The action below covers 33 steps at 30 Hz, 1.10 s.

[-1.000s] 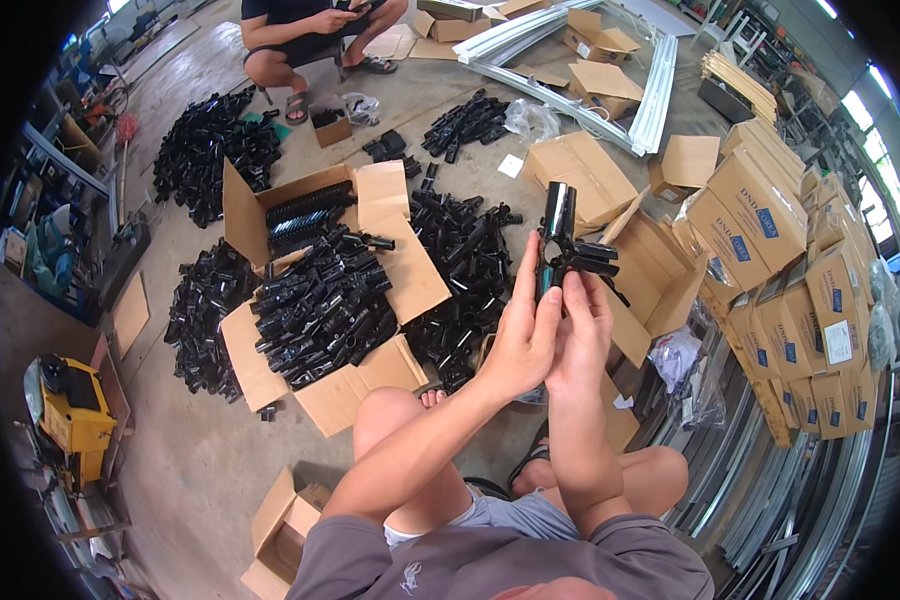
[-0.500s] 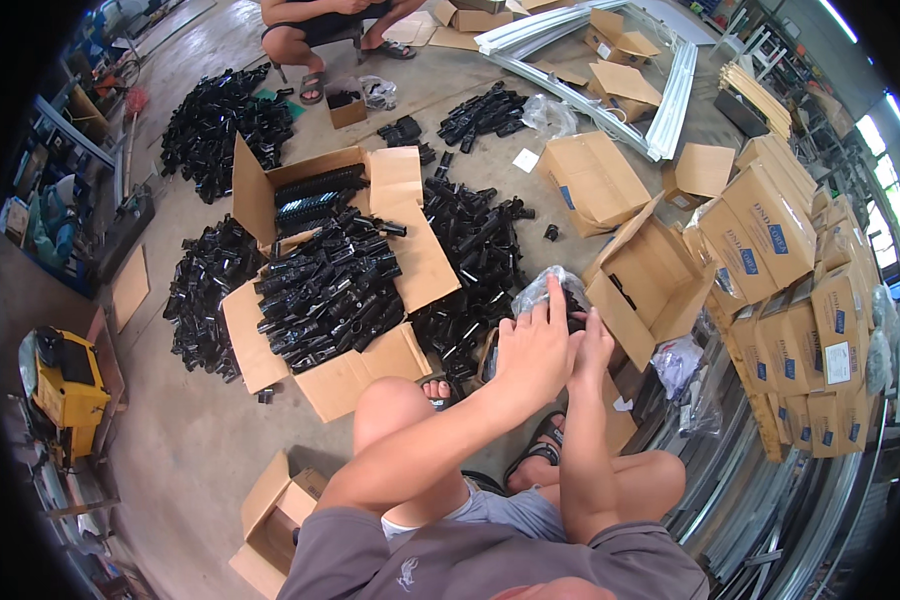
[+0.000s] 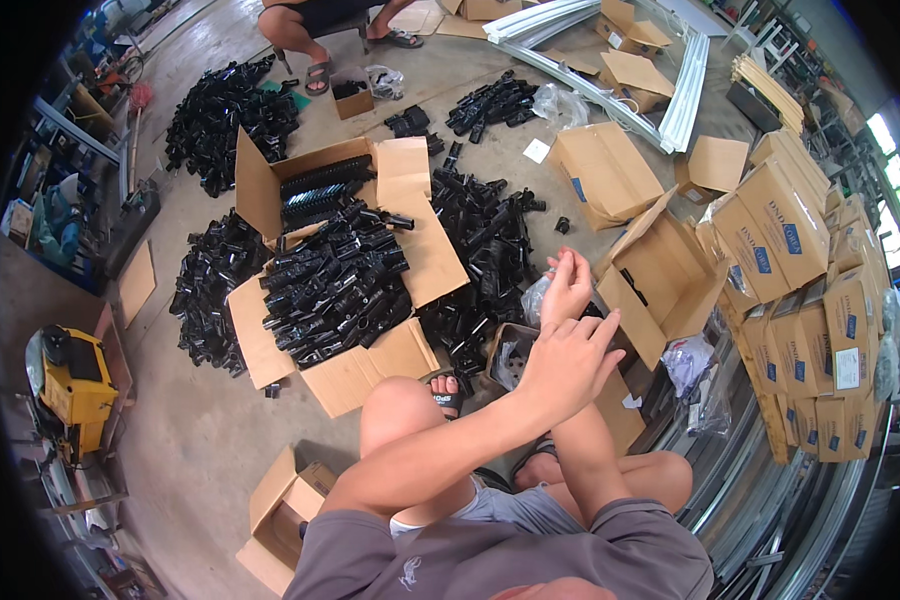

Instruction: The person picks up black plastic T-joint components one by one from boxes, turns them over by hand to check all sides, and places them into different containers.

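Note:
My left hand point(image 3: 572, 365) is in front of my right wrist, with its fingers stretched out and apart and nothing seen in them. Beyond it my right hand point(image 3: 567, 288) is raised with thumb and fingers pinched together; whatever is between the fingertips is too small to tell. Partly behind the right hand lies a clear plastic bag point(image 3: 534, 299). Left of my hands stands a small open box point(image 3: 497, 372) holding small parts and plastic. An open cardboard box point(image 3: 692, 282) with a black piece on its inner flap stands just right of my hands.
Black plastic parts point(image 3: 335, 285) are heaped in a large open carton point(image 3: 258, 190), with more piles around it. Stacked cartons point(image 3: 780, 235) and metal profiles point(image 3: 770, 520) lie to my right. A yellow machine point(image 3: 75, 385) stands far left. Another person's legs point(image 3: 295, 40) show at the back.
My hands have come apart from their place together at the plastic bag. The right hand has moved up and away, while the left has come slightly nearer, its fingers spreading.

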Each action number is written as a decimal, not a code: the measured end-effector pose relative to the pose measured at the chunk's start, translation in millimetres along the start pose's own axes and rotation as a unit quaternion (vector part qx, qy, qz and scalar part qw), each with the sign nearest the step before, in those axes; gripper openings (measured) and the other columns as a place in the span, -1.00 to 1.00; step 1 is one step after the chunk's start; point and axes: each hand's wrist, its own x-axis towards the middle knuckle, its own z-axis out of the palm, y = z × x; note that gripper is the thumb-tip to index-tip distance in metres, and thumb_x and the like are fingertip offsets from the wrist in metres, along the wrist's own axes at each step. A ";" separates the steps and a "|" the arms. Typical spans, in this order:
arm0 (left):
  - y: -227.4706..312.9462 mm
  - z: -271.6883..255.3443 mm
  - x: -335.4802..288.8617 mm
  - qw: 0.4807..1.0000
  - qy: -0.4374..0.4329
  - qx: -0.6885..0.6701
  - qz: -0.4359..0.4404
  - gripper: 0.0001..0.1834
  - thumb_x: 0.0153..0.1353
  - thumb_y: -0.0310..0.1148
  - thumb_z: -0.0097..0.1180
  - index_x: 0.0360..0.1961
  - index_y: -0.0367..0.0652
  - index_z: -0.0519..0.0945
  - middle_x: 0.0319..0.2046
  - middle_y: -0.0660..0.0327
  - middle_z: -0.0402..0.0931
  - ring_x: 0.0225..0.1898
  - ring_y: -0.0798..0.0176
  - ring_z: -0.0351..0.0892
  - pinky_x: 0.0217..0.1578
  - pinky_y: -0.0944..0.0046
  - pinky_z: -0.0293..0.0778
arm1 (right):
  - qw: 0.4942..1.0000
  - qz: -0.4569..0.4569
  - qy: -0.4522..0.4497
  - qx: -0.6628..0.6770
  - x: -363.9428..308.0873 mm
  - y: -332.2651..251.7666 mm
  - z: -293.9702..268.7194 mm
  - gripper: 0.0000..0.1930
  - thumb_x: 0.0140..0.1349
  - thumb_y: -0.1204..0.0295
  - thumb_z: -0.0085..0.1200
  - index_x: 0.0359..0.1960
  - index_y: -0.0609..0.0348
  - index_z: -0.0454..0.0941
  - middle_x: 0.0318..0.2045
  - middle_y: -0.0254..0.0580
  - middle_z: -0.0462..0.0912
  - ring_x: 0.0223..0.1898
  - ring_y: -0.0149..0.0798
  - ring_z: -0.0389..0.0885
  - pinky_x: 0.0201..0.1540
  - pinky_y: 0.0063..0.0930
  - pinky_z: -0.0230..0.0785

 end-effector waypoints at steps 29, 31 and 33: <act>-601.5 -191.2 74.1 0.762 -0.082 0.264 -0.586 -0.17 0.15 0.17 0.18 0.22 -0.33 0.46 0.21 -0.13 0.44 0.25 -0.05 0.44 0.27 0.09 0.34 | 0.896 0.329 -0.032 -0.296 87.4 -36.8 -283.6 -0.58 0.46 0.28 0.00 0.28 0.10 0.35 0.03 -0.06 0.59 -0.12 -0.24 0.63 -0.22 -0.42 0.47; -623.4 -185.3 75.9 0.749 -0.083 0.252 -0.607 -0.19 0.17 0.17 0.17 0.20 -0.35 0.48 0.23 -0.15 0.42 0.26 -0.08 0.42 0.27 0.07 0.33 | 0.885 0.345 -0.042 -0.311 93.1 -26.9 -294.0 -0.59 0.46 0.26 -0.01 0.27 0.10 0.36 0.01 -0.09 0.60 -0.16 -0.27 0.63 -0.23 -0.43 0.47; -642.2 -178.7 70.7 0.732 -0.074 0.280 -0.617 -0.20 0.25 0.20 0.05 0.19 -0.38 0.47 0.26 -0.24 0.35 0.30 -0.18 0.36 0.28 0.03 0.31 | 0.858 0.393 -0.066 -0.323 100.2 -15.9 -311.4 -0.61 0.47 0.24 -0.02 0.24 0.09 0.37 -0.03 -0.18 0.61 -0.23 -0.33 0.60 -0.24 -0.44 0.46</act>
